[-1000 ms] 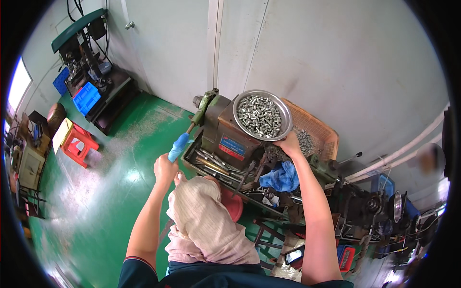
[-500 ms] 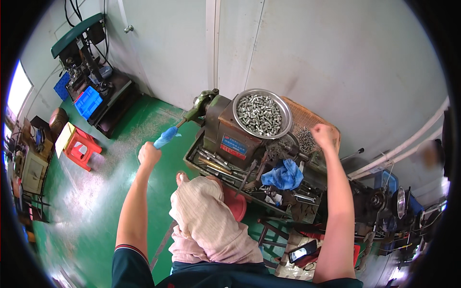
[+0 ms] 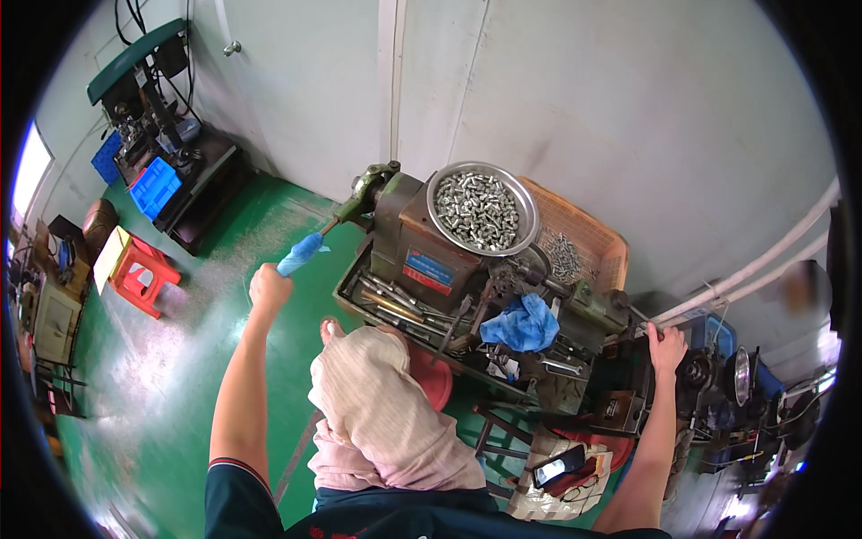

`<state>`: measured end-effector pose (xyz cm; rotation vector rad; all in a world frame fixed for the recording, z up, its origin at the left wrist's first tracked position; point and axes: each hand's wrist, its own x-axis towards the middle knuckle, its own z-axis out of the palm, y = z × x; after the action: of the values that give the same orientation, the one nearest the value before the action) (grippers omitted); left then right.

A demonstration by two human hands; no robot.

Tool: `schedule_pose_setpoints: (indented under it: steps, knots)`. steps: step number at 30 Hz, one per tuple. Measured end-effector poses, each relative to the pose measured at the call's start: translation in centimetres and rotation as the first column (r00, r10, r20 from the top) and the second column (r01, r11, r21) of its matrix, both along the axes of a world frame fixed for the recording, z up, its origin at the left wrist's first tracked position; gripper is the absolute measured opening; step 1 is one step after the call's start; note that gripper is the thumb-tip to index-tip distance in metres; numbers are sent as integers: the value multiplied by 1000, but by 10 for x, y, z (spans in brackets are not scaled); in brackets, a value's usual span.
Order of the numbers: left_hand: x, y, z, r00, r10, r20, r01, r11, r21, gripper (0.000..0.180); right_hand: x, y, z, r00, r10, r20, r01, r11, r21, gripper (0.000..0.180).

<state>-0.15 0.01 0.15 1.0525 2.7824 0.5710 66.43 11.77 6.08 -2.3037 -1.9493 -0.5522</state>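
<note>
Left hand [image 3: 269, 287] fisted at the blue-handled lever [image 3: 300, 254]—right hand [image 3: 666, 339], fingers curled, grips the machine [image 3: 620, 359] edge.

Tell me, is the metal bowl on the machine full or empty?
Full: the bowl holds a heap of small metal parts covering its bottom.

My left hand [image 3: 269, 287] grips the blue-sleeved lever handle [image 3: 300, 254] reaching out from the left of the green-brown bench machine [image 3: 409, 242]. A round metal bowl of small silver parts [image 3: 481, 208] sits on top of that machine. My right hand [image 3: 666, 339] rests on a dark part [image 3: 633, 359] at the machine's right end.
</note>
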Motion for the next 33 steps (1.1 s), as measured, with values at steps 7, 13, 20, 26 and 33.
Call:
schedule_pose_setpoints:
  steps: [7, 13, 20, 26, 33]
  knots:
    - [0, 2, -2, 1000, -15, 17, 15, 1000, 13, 18, -1, -22, -6, 998, 61, 9, -62, 994, 89, 54]
    - [-1, 2, -3, 1000, -6, 16, 6, 1000, 21, 18, -8, -26, -4, 1000, -9, 18, 8, 997, 78, 55]
    - [-2, 3, -8, 1000, -2, 18, 1, 999, 48, 17, -11, -27, -2, 999, -18, 29, 16, 998, 68, 55]
    - [1, 3, -5, 999, -3, 38, 1, 998, 55, 17, -14, -29, -2, 998, -45, 39, 43, 998, 56, 56]
    - [1, 3, -6, 999, 8, 34, -10, 997, 70, 19, -20, -31, -2, 995, -95, 26, 94, 995, 29, 58]
